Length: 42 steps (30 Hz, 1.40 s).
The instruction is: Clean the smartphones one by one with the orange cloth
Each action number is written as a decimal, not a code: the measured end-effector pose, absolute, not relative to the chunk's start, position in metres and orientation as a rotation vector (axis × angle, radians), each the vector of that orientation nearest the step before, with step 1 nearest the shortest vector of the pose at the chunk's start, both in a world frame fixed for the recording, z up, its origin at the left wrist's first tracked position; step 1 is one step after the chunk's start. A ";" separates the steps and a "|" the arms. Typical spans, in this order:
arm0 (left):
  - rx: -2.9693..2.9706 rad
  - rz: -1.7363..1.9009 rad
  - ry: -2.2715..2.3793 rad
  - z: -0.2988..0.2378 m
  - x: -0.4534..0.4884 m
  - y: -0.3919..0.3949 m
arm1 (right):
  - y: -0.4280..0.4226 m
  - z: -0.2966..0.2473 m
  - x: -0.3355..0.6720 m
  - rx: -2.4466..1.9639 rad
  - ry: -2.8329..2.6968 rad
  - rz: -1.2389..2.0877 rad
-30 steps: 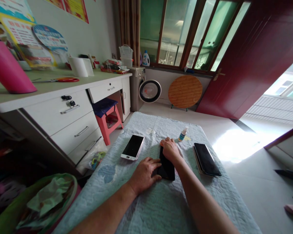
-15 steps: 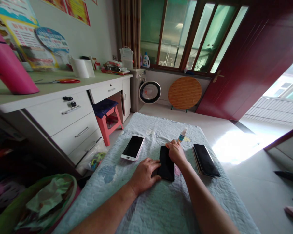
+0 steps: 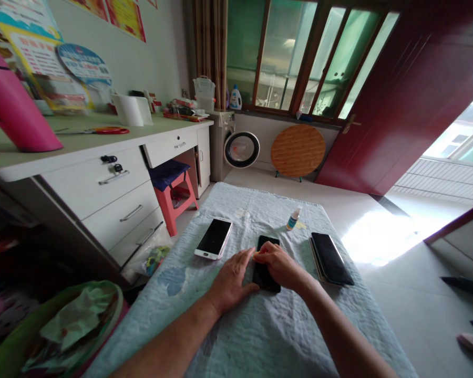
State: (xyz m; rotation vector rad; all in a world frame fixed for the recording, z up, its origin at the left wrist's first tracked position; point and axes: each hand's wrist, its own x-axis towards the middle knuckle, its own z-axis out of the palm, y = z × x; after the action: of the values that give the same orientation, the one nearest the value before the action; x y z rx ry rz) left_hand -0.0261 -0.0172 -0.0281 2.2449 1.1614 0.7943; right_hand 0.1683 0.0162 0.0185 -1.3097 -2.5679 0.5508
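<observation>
A black smartphone [image 3: 268, 282] lies flat on the quilted cloth, partly covered by my hands. My left hand [image 3: 232, 278] rests along its left edge with the fingers stretched out. Over the phone's upper half, my right hand [image 3: 278, 262] is closed, pinching a small orange piece [image 3: 257, 255] against the screen; most of that piece is hidden by the fingers. A white smartphone [image 3: 214, 239] with a dark screen lies to the left. On the right, another black phone [image 3: 331, 258] sits on a pale flat item. A small spray bottle [image 3: 294, 219] stands behind my right hand.
The light blue quilted cloth [image 3: 256, 202] covers the surface under the phones. At left stand a white desk [image 3: 114, 210] and a red stool [image 3: 177, 202] with a dark blue top. A lined bin [image 3: 114, 315] is at lower left. A washing machine [image 3: 220, 142] has its door open.
My right hand has moved left and nearer across the phone's screen, bringing the orange piece to its left edge. The spray bottle now shows fully. My left hand has stayed about in place.
</observation>
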 end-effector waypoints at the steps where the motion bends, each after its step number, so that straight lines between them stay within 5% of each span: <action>1: 2.247 0.792 1.161 -0.029 -0.026 -0.017 | 0.011 0.023 0.168 -1.280 -2.590 0.604; 7: 2.241 0.778 1.193 -0.031 -0.027 -0.016 | -0.005 0.038 0.168 -1.075 -2.614 0.946; 19: 2.264 0.706 1.220 -0.018 -0.024 -0.019 | 0.036 -0.011 0.190 -1.654 -2.286 0.252; 33: 2.272 0.791 1.100 -0.015 -0.025 -0.018 | 0.008 0.002 0.170 -1.381 -2.398 0.382; 42: 2.296 0.740 1.182 -0.018 -0.025 -0.019 | 0.030 -0.008 0.176 -1.680 -2.272 0.189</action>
State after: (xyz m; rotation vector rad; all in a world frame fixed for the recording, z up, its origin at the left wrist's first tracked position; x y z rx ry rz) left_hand -0.0247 -0.0193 -0.0184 2.2963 1.1824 0.7398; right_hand 0.1757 0.0302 -0.0083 -1.6801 -2.2723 0.1893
